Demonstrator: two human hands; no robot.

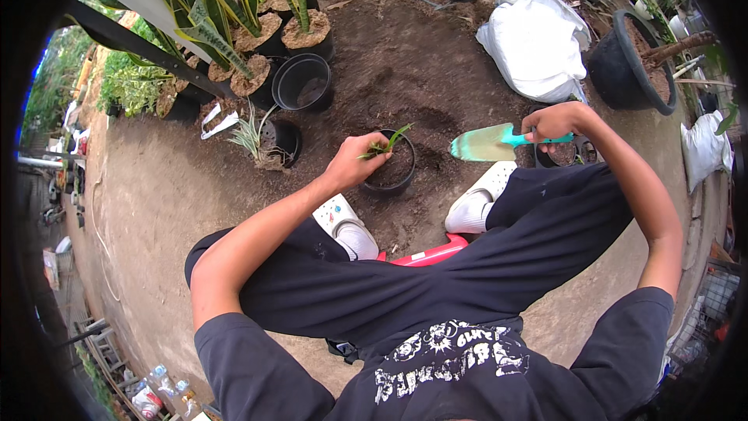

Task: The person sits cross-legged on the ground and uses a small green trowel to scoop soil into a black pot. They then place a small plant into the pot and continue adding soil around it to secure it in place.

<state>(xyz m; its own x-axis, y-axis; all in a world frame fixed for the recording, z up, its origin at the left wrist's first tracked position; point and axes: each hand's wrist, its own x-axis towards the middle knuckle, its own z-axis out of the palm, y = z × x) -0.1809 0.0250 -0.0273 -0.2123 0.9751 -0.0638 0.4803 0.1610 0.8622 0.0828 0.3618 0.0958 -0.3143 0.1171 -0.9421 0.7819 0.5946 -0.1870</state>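
My left hand (363,159) pinches a small green plantlet (392,141) over a round black pot (397,178) of dark soil, which stands on the ground between my feet. On the right, my right hand (549,127) grips the turquoise handle of a hand trowel (482,143). The trowel's blade points left towards the pot, with soil marks on it. Below my right hand, partly hidden, sits another small black pot (561,155) with soil. A spider plant with bare roots (257,143) lies at the left beside a tipped black pot (286,139).
Potted snake plants (257,29) and an almost empty black pot (302,83) stand at the upper left. Loose soil (397,82) covers the ground ahead. A white sack (534,41) and a large black planter (625,70) are at the upper right. A red plastic object (429,254) lies between my legs.
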